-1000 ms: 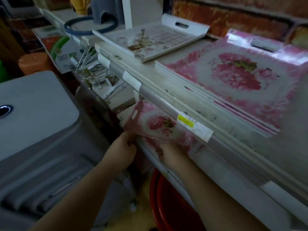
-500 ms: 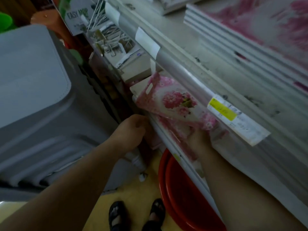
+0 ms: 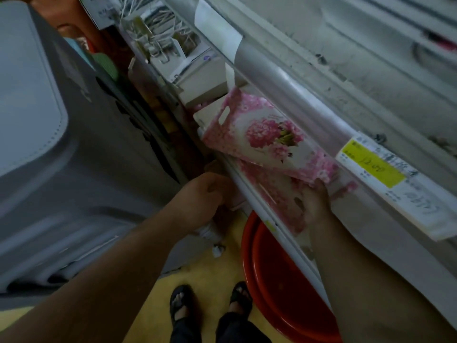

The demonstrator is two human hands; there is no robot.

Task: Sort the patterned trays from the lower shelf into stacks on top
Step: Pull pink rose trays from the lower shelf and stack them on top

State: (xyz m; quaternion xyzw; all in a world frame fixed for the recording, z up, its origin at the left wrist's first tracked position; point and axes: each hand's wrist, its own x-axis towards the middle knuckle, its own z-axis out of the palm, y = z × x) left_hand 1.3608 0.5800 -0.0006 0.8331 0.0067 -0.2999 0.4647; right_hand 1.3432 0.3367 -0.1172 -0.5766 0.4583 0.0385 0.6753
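A pink flowered tray with a handle slot lies tilted on the lower shelf, half under the grey rail of the top shelf. My right hand holds its near right corner from below. A second pink tray lies beneath it on the lower shelf's white front edge. My left hand is curled at that edge, below the trays' left end; what its fingers hold is hidden. A stack of trays on top shows only as blurred edges at the upper right.
A large grey plastic bin stands close on the left. Red basins sit on the yellow floor under the shelf, by my feet. A yellow price label hangs on the rail. Packs of wire hooks fill the lower shelf further back.
The view has dropped towards the lower shelf and floor. Both hands stay at the shelf's edge; the top pink tray has come out a little further and tilted.
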